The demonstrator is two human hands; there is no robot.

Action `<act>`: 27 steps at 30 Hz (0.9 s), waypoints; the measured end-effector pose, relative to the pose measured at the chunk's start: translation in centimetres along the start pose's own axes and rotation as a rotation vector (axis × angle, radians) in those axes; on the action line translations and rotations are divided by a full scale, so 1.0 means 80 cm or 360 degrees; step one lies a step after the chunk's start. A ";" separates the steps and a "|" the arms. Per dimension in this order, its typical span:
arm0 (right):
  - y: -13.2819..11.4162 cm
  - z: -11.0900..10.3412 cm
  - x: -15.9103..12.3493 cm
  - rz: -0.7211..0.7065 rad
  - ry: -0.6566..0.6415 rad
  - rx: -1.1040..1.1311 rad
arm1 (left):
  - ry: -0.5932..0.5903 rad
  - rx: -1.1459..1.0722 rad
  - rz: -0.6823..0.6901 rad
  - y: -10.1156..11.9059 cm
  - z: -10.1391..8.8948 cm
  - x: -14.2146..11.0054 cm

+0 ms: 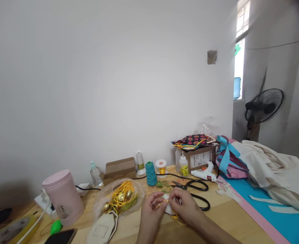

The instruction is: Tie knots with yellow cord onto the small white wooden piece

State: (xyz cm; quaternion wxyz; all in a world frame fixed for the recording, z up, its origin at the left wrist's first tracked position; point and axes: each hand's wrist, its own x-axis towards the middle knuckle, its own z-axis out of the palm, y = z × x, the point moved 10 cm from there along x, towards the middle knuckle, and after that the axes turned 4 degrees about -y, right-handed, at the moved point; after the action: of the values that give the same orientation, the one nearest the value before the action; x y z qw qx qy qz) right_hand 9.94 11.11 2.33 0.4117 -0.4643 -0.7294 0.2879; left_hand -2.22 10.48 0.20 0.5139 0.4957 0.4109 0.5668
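Observation:
Near the table's front, my left hand and my right hand are close together, fingers pinched on a thin yellow cord. A small white piece lies behind the cord between the hands, partly covered by my fingers; I cannot tell which hand supports it. More yellow cord hangs below my right hand. Black-handled scissors lie just beyond that hand. Green thread lies beyond my fingertips. Left of my left hand, a clear plastic bag holds yellow cords and gold bells.
A teal thread cone, a yellow thread spool, a glue bottle and a glue gun stand or lie behind. On the left are a pink canister and flat pale pieces. Fabric covers the right side.

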 end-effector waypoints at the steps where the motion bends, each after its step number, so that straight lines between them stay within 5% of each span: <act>1: 0.001 0.000 0.001 0.0006 -0.0003 0.0096 | -0.0005 -0.0002 -0.0006 -0.001 0.000 0.000; 8: 0.004 0.011 0.003 0.0134 -0.0154 0.0699 | 0.0015 0.0042 -0.0030 -0.002 -0.002 0.001; 20: -0.024 -0.008 0.000 -0.0109 -0.0096 0.0431 | -0.0153 0.0282 -0.0160 -0.013 0.005 0.000; 27: 0.013 0.001 0.001 0.0285 -0.0178 0.0933 | -0.0101 0.0316 -0.0139 -0.011 0.002 0.001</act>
State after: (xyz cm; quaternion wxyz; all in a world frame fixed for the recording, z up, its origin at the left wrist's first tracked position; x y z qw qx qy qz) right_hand 10.29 11.60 1.47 0.4603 -0.3717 -0.5931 0.5462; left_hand -1.91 10.64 -0.66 0.4993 0.5435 0.4697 0.4844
